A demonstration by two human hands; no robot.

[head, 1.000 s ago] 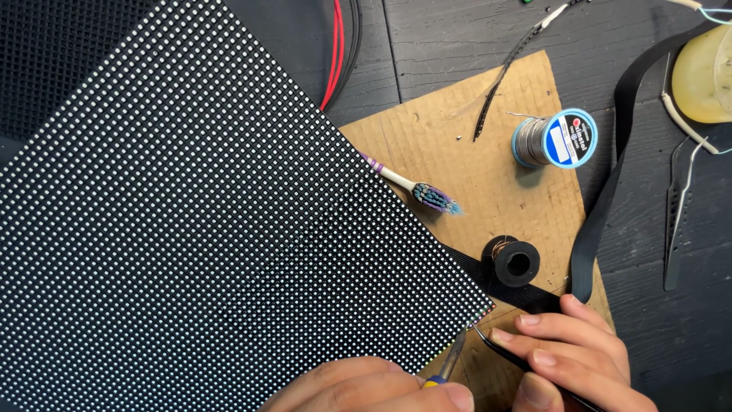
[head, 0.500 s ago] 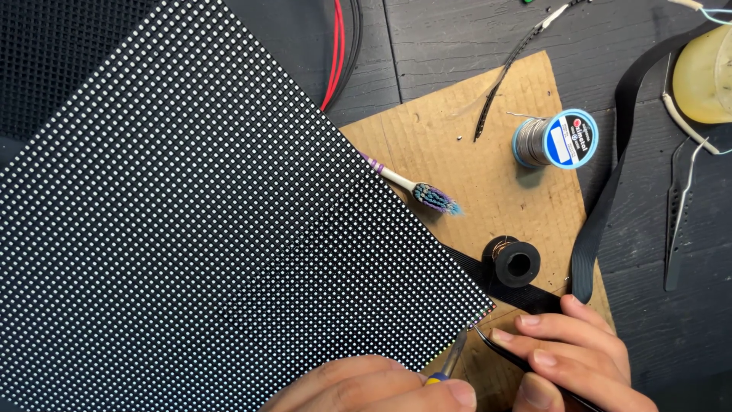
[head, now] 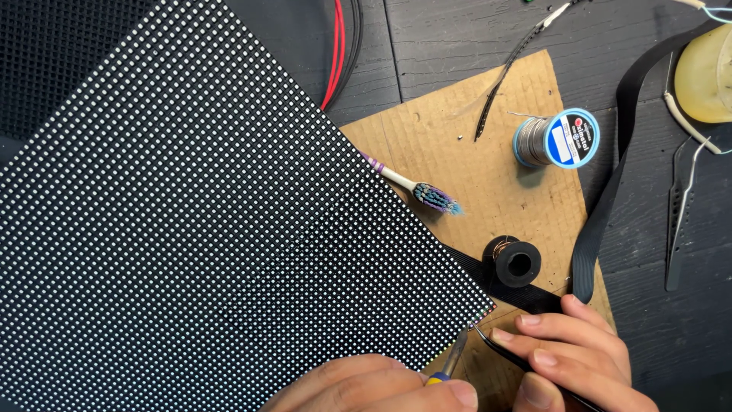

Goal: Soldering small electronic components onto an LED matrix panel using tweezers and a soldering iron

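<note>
A large black panel (head: 206,229) covered in a grid of small white dots lies tilted across the dark table. At its lower right corner, my left hand (head: 374,389) grips a soldering iron (head: 451,360) with a blue and yellow handle, tip pointing at the corner. My right hand (head: 572,362) pinches black tweezers (head: 503,351) whose points meet the same corner. Both tool tips sit close together at the panel's edge.
A brown cardboard sheet (head: 465,137) underlies the work. On it lie a toothbrush (head: 415,189), a solder spool (head: 557,139) with a blue end and a small black spool (head: 515,261). A black strap (head: 610,191), spare tweezers (head: 677,229), red and black cables (head: 339,53) and a yellowish tub (head: 705,72) surround it.
</note>
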